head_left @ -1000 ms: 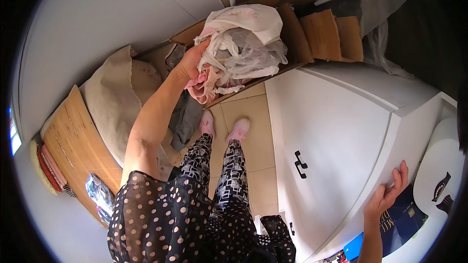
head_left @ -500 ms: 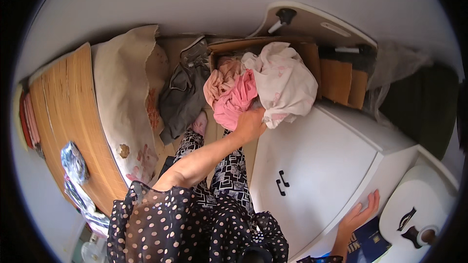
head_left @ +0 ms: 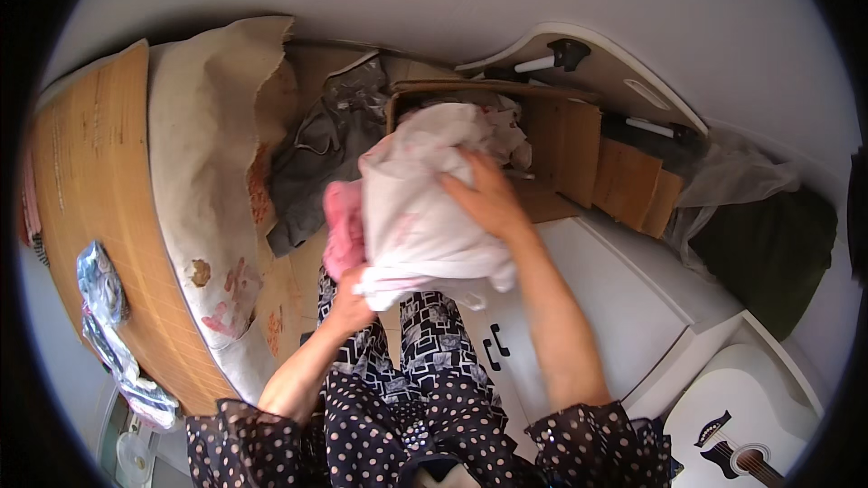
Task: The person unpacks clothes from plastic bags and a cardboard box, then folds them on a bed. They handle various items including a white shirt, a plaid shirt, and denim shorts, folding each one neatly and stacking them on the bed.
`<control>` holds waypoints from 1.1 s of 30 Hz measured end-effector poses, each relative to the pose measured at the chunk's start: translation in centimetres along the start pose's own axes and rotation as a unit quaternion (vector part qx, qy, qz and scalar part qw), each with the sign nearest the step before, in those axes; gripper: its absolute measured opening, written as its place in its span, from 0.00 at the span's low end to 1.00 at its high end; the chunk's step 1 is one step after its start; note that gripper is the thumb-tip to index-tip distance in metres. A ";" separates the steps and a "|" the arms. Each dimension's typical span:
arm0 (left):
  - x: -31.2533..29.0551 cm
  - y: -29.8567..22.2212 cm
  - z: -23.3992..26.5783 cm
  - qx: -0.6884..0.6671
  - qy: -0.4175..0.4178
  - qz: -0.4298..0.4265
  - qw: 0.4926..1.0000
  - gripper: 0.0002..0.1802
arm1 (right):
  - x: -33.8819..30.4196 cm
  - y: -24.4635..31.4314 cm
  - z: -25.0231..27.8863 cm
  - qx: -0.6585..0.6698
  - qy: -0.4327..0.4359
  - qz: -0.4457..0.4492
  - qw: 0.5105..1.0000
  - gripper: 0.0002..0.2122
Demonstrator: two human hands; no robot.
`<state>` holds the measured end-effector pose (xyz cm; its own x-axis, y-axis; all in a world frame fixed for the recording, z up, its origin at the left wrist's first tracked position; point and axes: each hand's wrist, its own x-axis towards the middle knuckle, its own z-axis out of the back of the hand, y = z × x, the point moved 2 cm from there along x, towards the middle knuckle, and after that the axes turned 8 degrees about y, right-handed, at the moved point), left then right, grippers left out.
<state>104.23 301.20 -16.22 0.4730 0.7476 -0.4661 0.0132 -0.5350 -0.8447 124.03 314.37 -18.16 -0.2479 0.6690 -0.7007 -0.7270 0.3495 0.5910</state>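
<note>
A bunched white cloth with pinkish marks hangs in front of me over my legs, partly blurred by motion. My left hand is closed on its lower left edge, next to a bright pink cloth. Whether the pink cloth is also in that grip, I cannot tell. Across the upper right of the white cloth lies my right hand, thumb and fingers apart. Behind the bundle stands an open cardboard box, with more pale pinkish fabric inside.
A white cabinet with black handles is at the right, a white guitar beyond it. Dark grey clothing lies left of the box. At the left are a beige, torn-edged covering and a wooden surface.
The white and pink cloths have moved out of the box toward me and leftward. My right hand has left the cabinet's side and now touches the white cloth; my left hand has come nearer.
</note>
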 end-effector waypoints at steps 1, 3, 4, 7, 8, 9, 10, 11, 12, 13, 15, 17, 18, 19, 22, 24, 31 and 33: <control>-1.0 0.4 0.8 -0.010 -0.061 0.038 0.997 0.10 | 1.2 0.9 -1.4 0.000 0.017 0.015 1.000 0.30; -2.4 1.2 1.8 -0.088 -0.152 0.094 0.980 0.10 | 3.0 2.3 -3.2 0.014 0.034 0.038 0.999 0.29; -3.0 1.9 2.1 -0.156 -0.192 0.112 0.963 0.10 | 3.9 2.6 -4.1 0.026 0.040 0.053 0.997 0.28; -6.2 8.5 3.6 -0.077 -0.272 0.052 0.958 0.22 | 5.6 1.2 -4.5 0.181 0.065 0.078 0.978 0.23; -7.1 10.2 4.0 -0.070 -0.321 0.017 0.944 0.25 | 6.5 0.6 -4.4 0.249 0.075 0.083 0.962 0.22; -8.1 10.7 4.3 -0.158 -0.301 0.048 0.939 0.26 | 7.0 -0.7 -3.9 0.334 0.060 0.086 0.937 0.17; -9.1 11.0 4.6 -0.245 -0.280 0.078 0.925 0.28 | 6.9 -1.9 -3.3 0.435 0.046 -0.002 0.899 0.16; -9.9 11.3 5.0 -0.279 -0.283 0.136 0.908 0.30 | 7.7 -5.0 -3.0 0.409 0.018 -0.057 0.911 0.15; -10.0 10.5 5.0 -0.274 -0.270 0.152 0.910 0.31 | 8.8 -8.7 -2.7 0.306 0.005 -0.078 0.949 0.17; -9.8 9.0 4.8 -0.309 -0.301 0.155 0.889 0.26 | 9.9 -12.7 -2.5 0.144 -0.025 -0.042 0.988 0.23; -11.3 11.1 6.2 -0.323 -0.268 0.157 0.894 0.33 | 10.8 -17.8 -1.4 -0.015 0.012 -0.075 0.997 0.28; -11.0 10.3 6.1 -0.318 -0.343 0.163 0.869 0.26 | 12.1 -18.7 -1.9 -0.140 0.010 -0.052 0.989 0.31; -11.2 10.6 6.1 -0.319 -0.357 0.161 0.863 0.28 | 12.6 -18.2 -2.3 -0.183 -0.012 -0.014 0.983 0.32; -11.2 10.8 6.2 -0.318 -0.366 0.162 0.860 0.29 | 13.1 -17.4 -2.0 -0.225 -0.037 0.023 0.973 0.33; -13.2 13.9 6.9 -0.330 -0.300 0.150 0.882 0.32 | 15.6 -12.8 -4.4 -0.266 0.013 0.111 0.958 0.28; -12.5 13.1 6.8 -0.357 -0.327 0.170 0.858 0.33 | 17.3 -14.5 -8.5 -0.440 0.003 0.140 0.887 0.20; -15.6 14.6 6.5 -0.430 -0.461 0.111 0.768 0.41 | 16.3 -17.3 -13.0 0.198 0.324 -0.102 0.919 0.18; -16.7 14.6 6.8 -0.429 -0.376 0.089 0.817 0.45 | 13.3 -14.2 -8.9 0.293 0.327 -0.193 0.878 0.22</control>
<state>90.57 283.57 -22.57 -0.1362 0.4860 -0.8633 0.7678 -0.4988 -0.4020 125.38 312.51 -39.42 -0.5092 -0.0254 -0.8603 -0.4314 0.8725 0.2296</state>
